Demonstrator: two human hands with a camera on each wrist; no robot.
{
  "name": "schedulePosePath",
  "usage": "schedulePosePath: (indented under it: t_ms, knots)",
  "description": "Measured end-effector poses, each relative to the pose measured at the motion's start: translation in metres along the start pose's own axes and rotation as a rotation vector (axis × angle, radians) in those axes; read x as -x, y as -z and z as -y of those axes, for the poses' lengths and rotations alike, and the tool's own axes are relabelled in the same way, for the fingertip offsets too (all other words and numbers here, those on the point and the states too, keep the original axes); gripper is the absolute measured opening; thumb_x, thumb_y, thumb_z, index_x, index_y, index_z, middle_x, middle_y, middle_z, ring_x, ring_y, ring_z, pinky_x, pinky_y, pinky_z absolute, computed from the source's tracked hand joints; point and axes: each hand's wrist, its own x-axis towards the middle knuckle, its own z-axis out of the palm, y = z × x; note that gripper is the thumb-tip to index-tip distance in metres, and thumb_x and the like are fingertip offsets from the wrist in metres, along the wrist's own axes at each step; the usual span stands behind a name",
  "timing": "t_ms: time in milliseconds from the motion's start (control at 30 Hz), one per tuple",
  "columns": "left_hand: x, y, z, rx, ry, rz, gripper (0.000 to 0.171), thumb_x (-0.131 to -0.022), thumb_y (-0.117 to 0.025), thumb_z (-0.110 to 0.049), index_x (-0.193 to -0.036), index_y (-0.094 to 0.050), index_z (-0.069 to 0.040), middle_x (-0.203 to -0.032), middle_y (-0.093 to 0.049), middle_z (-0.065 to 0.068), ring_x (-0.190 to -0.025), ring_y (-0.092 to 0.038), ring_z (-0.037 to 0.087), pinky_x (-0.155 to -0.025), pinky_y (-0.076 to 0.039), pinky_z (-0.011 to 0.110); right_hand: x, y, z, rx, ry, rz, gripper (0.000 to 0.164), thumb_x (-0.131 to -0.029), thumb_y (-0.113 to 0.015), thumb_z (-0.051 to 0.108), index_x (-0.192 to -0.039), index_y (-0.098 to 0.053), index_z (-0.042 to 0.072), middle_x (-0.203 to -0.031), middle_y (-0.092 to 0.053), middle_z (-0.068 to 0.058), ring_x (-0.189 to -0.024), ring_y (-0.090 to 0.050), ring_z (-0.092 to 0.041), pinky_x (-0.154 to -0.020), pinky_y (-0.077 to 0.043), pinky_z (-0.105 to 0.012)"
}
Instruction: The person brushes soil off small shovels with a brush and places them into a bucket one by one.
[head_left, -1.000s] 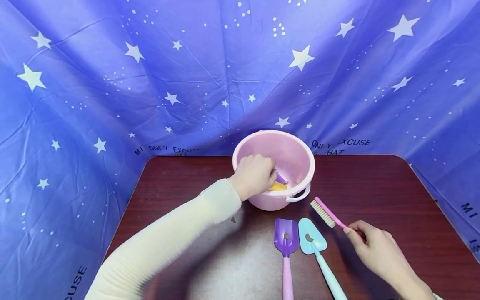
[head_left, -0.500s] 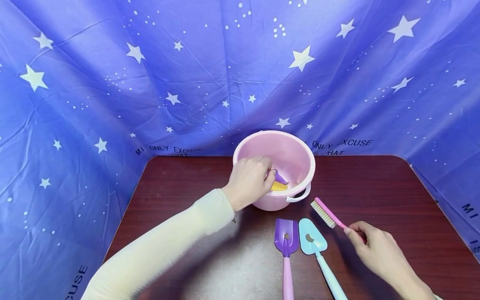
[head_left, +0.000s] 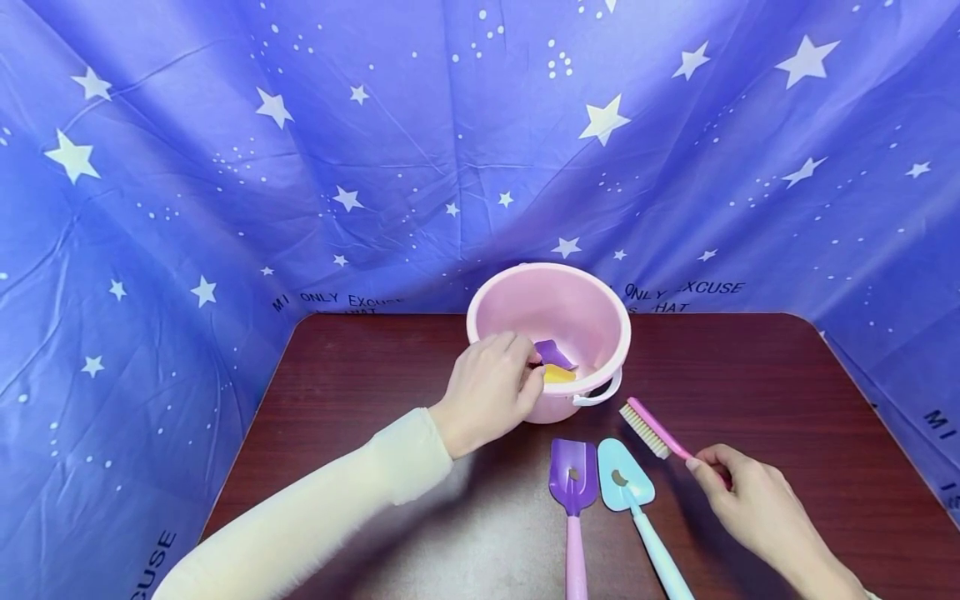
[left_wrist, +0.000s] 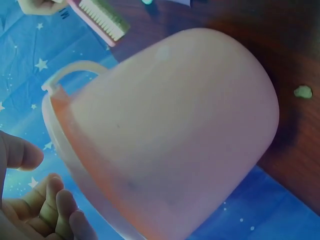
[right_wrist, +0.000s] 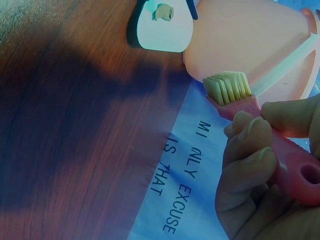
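My left hand [head_left: 487, 390] hangs over the near left rim of a pink bucket [head_left: 603, 312], its thumb and fingers apart with nothing between them in the left wrist view. Inside the bucket lie a purple piece [head_left: 553, 354] and a yellow piece [head_left: 559, 374], both partly seen. My right hand [head_left: 761, 504] grips the handle of a pink brush [head_left: 647, 429] with pale bristles. The brush is held to the right of a light blue toy shovel [head_left: 626, 477] and a purple toy shovel [head_left: 573, 483], each with a brown bit on its blade.
The bucket's white handle [head_left: 600, 393] hangs at its right front. A small lump [left_wrist: 303, 92] lies on the dark wooden table [head_left: 735, 358] near the bucket. Blue star-printed cloth [head_left: 420, 167] surrounds the table at the back and sides.
My left hand has drawn back toward the lower left, from inside the bucket to its near rim, and its fingers have loosened. The right hand and brush stay nearly still.
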Motion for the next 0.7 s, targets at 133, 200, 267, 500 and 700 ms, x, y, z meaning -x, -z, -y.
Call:
schedulePosePath:
  t_ms: [133, 200, 267, 500, 700]
  knots:
    - [0.010, 0.000, -0.003, 0.028, -0.022, -0.017, 0.009, -0.084, -0.062, -0.020, -0.087, -0.061, -0.012, -0.075, -0.052, -0.005, -0.065, -0.048, 0.011, -0.058, -0.041, 0.027, 0.000, 0.000, 0.000, 0.003, -0.006, 0.006, 0.012, -0.094, -0.059, 0.026, -0.088, -0.063, 0.016, -0.056, -0.038, 0.008, -0.048, -0.030, -0.004, -0.044, -0.024, -0.026]
    - [0.016, -0.001, -0.004, 0.027, -0.041, -0.019, 0.008, -0.083, -0.062, -0.020, -0.084, -0.059, -0.012, -0.074, -0.051, -0.005, -0.064, -0.047, 0.012, -0.058, -0.041, 0.027, 0.000, 0.000, 0.000, 0.003, -0.006, 0.004, 0.011, -0.093, -0.060, 0.025, -0.088, -0.063, 0.016, -0.056, -0.038, 0.008, -0.048, -0.030, -0.004, -0.044, -0.024, -0.026]
    - [0.021, -0.001, -0.005, 0.019, -0.057, -0.010, 0.009, -0.083, -0.061, -0.021, -0.083, -0.057, -0.012, -0.073, -0.049, -0.005, -0.064, -0.045, 0.012, -0.060, -0.040, 0.028, -0.001, 0.000, 0.000, 0.005, -0.003, -0.001, 0.011, -0.093, -0.060, 0.025, -0.087, -0.063, 0.016, -0.056, -0.038, 0.008, -0.048, -0.030, -0.004, -0.044, -0.024, -0.026]
    - [0.040, -0.001, -0.009, -0.022, -0.062, 0.042, 0.015, -0.086, -0.060, -0.027, -0.085, -0.056, -0.012, -0.076, -0.050, -0.004, -0.067, -0.049, 0.015, -0.063, -0.042, 0.030, 0.000, 0.001, -0.001, 0.008, 0.000, -0.005, 0.011, -0.093, -0.060, 0.025, -0.087, -0.063, 0.016, -0.055, -0.038, 0.008, -0.047, -0.030, -0.004, -0.044, -0.024, -0.025]
    - [0.056, -0.007, -0.014, -0.013, -0.060, 0.071, 0.015, -0.085, -0.061, -0.028, -0.084, -0.056, -0.014, -0.075, -0.049, -0.005, -0.066, -0.051, 0.016, -0.062, -0.042, 0.029, 0.001, 0.001, -0.001, 0.014, -0.031, 0.006, 0.013, -0.093, -0.059, 0.027, -0.089, -0.064, 0.015, -0.056, -0.039, 0.008, -0.049, -0.032, -0.004, -0.045, -0.024, -0.026]
